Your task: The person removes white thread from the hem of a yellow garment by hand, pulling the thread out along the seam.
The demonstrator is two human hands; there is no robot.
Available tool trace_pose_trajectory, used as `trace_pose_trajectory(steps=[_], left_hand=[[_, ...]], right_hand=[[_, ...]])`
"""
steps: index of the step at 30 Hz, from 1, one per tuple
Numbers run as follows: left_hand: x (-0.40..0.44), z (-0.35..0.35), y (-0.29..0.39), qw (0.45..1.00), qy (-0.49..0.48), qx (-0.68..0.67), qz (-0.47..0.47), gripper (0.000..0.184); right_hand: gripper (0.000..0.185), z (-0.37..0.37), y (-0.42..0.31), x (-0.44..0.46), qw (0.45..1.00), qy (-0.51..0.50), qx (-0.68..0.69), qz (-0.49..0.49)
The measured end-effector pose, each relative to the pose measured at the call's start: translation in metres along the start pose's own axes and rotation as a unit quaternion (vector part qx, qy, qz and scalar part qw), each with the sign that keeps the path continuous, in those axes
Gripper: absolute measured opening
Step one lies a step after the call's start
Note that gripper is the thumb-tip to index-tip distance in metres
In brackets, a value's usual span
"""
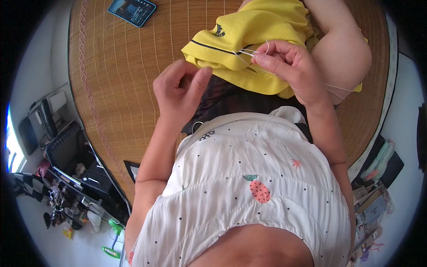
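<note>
My right hand (291,66) pinches white string (246,52) between thumb and fingers. Several strands and a small loop of it stick out to the left, in front of a yellow garment (249,31) with a dark stripe. More white string runs below the right wrist, across the bare leg. To the left, at the garment's edge, my left hand (181,84) is closed, its fingers curled in and the thumb raised beside them. Whatever it may hold is too small or hidden to make out.
A woven mat (124,66) lies under everything. A phone (132,10) with a lit screen rests at its far left. Beyond the mat's left edge stand black furniture (73,153) and a green-handled item (111,252). Folded cloth (378,162) and boxes are at the right.
</note>
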State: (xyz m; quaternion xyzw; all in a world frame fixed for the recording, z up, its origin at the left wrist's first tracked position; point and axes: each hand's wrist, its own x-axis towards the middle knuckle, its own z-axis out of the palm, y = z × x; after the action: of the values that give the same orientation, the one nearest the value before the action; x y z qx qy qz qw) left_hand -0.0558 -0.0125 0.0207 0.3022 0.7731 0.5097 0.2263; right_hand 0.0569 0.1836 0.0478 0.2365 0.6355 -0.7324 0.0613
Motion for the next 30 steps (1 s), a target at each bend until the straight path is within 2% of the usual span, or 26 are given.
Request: trace_pose_trajectory(steps=[1,2,5,8,15,19,24,26,29,30], left_hand=[[0.002,-0.001,0.006,0.996,0.033,0.053,0.064,0.011],[0.008,0.005,0.016,0.988,0.055,0.026,0.139,0.015],[0.018,0.017,0.022,0.985,0.045,0.014,0.166,0.018],[0.024,0.028,0.017,0.983,0.02,0.025,0.181,0.021],[0.029,0.039,0.005,0.98,0.017,0.002,0.196,0.018],[0.029,0.04,0.005,0.986,0.018,-0.031,0.16,0.016],[0.029,0.041,0.001,0.983,0.03,-0.037,0.175,0.016],[0.029,0.04,0.002,0.983,0.026,-0.034,0.179,0.016],[0.029,0.04,-0.001,0.978,0.028,-0.014,0.208,0.016],[0.029,0.041,-0.002,0.975,0.03,-0.005,0.221,0.016]], right_hand=[[0.013,0.0,-0.001,0.0,1.0,-0.004,-0.003,0.0],[0.013,0.002,-0.001,0.0,1.0,-0.01,-0.006,0.001],[0.013,0.003,0.003,0.001,0.998,0.001,-0.055,0.008],[0.014,0.006,0.011,0.002,0.998,0.025,-0.037,-0.054],[0.013,0.006,0.013,0.003,0.995,0.026,-0.075,-0.058],[0.015,0.01,0.016,0.005,0.99,0.061,-0.091,-0.083],[0.016,0.011,0.006,0.004,0.996,0.067,-0.053,-0.041],[0.015,0.01,0.011,0.006,0.995,0.064,-0.058,-0.054],[0.013,0.011,0.009,0.005,0.988,0.054,-0.144,-0.025],[0.012,0.011,0.01,0.005,0.989,0.058,-0.133,-0.028]])
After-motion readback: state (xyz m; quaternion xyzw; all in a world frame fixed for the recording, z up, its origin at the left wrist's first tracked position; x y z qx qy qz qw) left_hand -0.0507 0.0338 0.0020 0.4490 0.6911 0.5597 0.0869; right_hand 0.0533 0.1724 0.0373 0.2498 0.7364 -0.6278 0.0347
